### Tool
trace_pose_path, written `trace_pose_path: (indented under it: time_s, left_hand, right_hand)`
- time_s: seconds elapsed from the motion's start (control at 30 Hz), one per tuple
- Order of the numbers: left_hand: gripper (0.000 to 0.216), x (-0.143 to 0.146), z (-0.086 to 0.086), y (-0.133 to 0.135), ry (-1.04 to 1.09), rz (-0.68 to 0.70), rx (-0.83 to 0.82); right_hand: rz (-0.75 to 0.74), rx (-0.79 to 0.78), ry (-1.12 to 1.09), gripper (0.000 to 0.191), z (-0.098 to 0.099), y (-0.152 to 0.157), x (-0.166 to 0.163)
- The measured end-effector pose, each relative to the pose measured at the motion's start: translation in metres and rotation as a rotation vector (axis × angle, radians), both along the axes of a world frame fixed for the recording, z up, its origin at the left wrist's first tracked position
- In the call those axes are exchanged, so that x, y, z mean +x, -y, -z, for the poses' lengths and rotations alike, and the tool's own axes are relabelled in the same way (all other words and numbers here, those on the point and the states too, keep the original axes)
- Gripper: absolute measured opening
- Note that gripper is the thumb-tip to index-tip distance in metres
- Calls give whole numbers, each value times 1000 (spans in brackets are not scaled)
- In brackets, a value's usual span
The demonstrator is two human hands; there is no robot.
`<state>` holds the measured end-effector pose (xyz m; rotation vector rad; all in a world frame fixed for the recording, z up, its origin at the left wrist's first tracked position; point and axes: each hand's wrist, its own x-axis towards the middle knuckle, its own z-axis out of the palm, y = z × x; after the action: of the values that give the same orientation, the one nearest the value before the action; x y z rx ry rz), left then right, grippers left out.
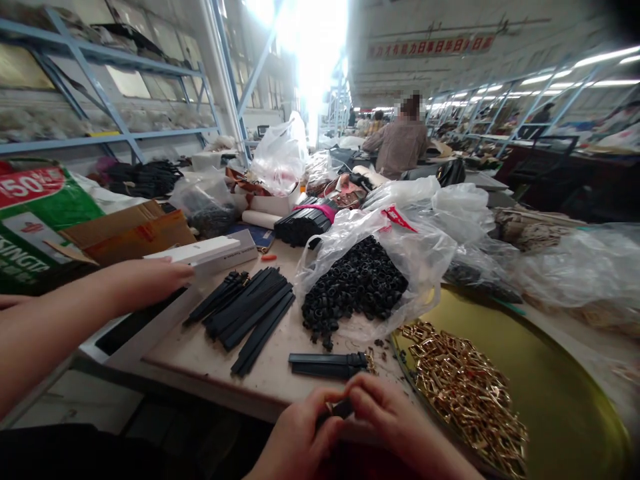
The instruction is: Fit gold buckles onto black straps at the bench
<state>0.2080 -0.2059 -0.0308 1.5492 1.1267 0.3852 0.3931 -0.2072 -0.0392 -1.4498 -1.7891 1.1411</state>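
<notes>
My left hand [300, 437] and my right hand [387, 417] meet at the table's near edge. Both are pinched on the end of a short black strap [341, 408] that seems to carry a small gold buckle. Just beyond them lies another black strap [327, 365] with a gold buckle at its right end. To my right, a round gold tray [565, 400] holds a heap of gold buckles [465, 390]. An open plastic bag of small black loops [357, 283] spills onto the table ahead. A loose pile of plain black straps [250, 310] lies to its left.
Another person's arm [140, 283] reaches in from the left over a long white box [200, 252]. A cardboard box [130, 230], a banded strap bundle [305, 223] and plastic bags crowd the back. A person [400, 143] sits farther off. Blue shelving [100, 60] lines the left.
</notes>
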Motion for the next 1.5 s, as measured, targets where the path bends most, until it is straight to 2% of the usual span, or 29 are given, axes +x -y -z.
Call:
trace_pose_path:
  time_s: [0.07,0.17,0.27,0.33,0.4,0.47,0.5,0.53,0.6,0.67,0.73,0.87,0.93,1.07,1.23,1.3,1.43,1.5]
  left_hand:
    - [23,4,0,-5,31,-16,-53]
    - [23,7,2,-12,74,-116,-84]
    - [23,7,7,-17,90,-163,-115]
    - [23,5,10,-20,95,-194,-121]
    - [23,5,11,-22,118,-223,-114]
    - [23,7,9,-23,158,-250,-90]
    - [23,10,6,-22,178,-264,-75]
    - [23,12,3,-22,194,-272,-62]
    - [22,15,-2,-18,204,-267,-40]
    - [21,16,-5,-13,172,-225,-14]
    - [20,13,-6,-7,118,-168,25]
    - [17,5,-8,3,41,-92,62]
    - [15,3,-13,8,72,-81,26]
    - [26,1,-26,16,188,-17,-13]
    - [23,-2,-23,18,171,-85,-29]
    - [26,-3,-19,18,88,-106,0]
    - [30,-4,-13,16,-77,-131,50]
    - [29,-4,-10,14,-149,-128,60]
  right_hand:
    - [172,146,432,33,-2,-36,17]
    - [329,178,633,16,7,-86,34]
    - [385,172,678,17,17,-112,37]
    - [381,185,649,18,16,-112,36]
    - [344,203,598,14,10,-100,32]
    - [277,156,431,14,2,-78,24]
    - [246,102,288,17,-1,-65,18]
    - [230,-2,39,20,-4,-52,12]
    - [277,-171,-418,25,-5,-28,-1]
    - [355,-247,-661,32,-2,-9,-11]
    - [390,-271,-711,34,3,4,-17]
    - [325,-408,-832,34,11,18,-23]
    - [320,-465,-927,36,11,24,-25]
    - [325,-468,-1035,33,11,36,-34]
    - [284,-466,-1127,32,16,48,-39]
    - [287,-512,-1185,35,16,49,-37]
    - [309,-599,-1277,25,19,48,-38]
    - [279,-652,-1244,31,25,48,-41]
